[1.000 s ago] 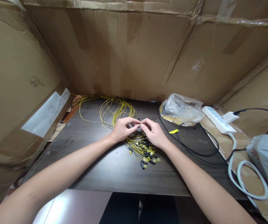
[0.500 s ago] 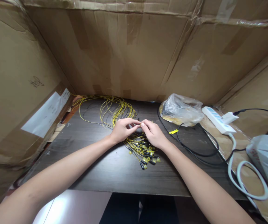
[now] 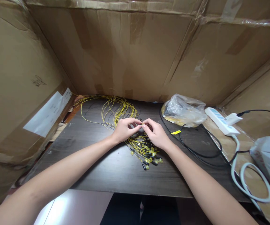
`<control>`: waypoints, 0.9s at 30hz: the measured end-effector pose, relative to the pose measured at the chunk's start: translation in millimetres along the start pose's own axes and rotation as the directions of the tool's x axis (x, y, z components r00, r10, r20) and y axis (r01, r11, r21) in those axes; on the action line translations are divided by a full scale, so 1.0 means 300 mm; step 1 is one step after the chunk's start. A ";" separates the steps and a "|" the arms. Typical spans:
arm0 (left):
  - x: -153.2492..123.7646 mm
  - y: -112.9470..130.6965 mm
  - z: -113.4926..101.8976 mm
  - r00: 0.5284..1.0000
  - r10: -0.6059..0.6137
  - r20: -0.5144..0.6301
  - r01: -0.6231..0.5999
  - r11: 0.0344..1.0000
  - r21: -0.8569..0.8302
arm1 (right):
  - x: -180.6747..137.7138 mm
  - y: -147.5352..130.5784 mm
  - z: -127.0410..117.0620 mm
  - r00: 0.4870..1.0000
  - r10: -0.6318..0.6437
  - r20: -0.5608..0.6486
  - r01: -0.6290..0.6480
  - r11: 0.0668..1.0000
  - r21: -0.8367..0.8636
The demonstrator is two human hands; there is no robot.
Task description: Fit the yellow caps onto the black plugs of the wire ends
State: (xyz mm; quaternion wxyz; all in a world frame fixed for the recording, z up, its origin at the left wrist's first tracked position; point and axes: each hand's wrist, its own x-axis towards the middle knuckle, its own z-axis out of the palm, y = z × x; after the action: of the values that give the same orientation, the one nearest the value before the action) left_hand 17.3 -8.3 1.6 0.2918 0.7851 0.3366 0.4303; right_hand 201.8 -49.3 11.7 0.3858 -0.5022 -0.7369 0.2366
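Note:
My left hand (image 3: 125,130) pinches thumb and forefinger around the black connector end of a wire, most of it hidden by the fingers. Touching those fingertips, my right hand (image 3: 156,134) is closed on a small yellow cap (image 3: 142,124) at that same end. Beneath and in front of both hands lies a heap of black connectors with clear yellow caps (image 3: 146,167) on thin yellow and black wires (image 3: 135,144). Behind my left hand the wires run back in a loose looped bundle (image 3: 125,109).
A clear plastic bag (image 3: 184,109) with yellow pieces sits on the dark table (image 3: 97,176) at the back right. Near it are a black cable with a yellow tag (image 3: 176,132) and a white power strip (image 3: 219,121). Cardboard walls (image 3: 116,53) enclose the back and sides.
The view has shifted slightly. Both hands keep their pinch at the same spot, with a little more of the yellow cap and black end showing between the fingertips.

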 end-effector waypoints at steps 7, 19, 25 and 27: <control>-0.003 0.006 -0.002 0.999 0.035 0.022 -0.035 0.999 -0.003 | 0.001 0.005 0.003 0.998 -0.010 0.068 0.012 1.000 -0.021; -0.005 0.006 -0.004 0.999 0.004 0.038 -0.003 0.999 -0.043 | 0.000 -0.004 -0.005 1.000 0.009 0.012 -0.010 1.000 0.023; -0.005 0.004 -0.004 0.999 0.004 0.033 -0.003 0.999 -0.032 | 0.001 0.000 0.001 0.999 0.031 0.043 -0.033 0.998 0.049; -0.003 0.004 -0.003 1.000 -0.007 0.022 0.008 0.999 -0.038 | 0.002 0.001 0.004 0.999 0.029 0.016 -0.030 0.998 0.059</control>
State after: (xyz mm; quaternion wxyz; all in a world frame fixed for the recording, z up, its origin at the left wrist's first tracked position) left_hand 16.5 -9.7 2.5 0.3119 0.7827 0.3282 0.4270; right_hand 201.0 -48.7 11.0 0.3914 -0.4995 -0.7251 0.2675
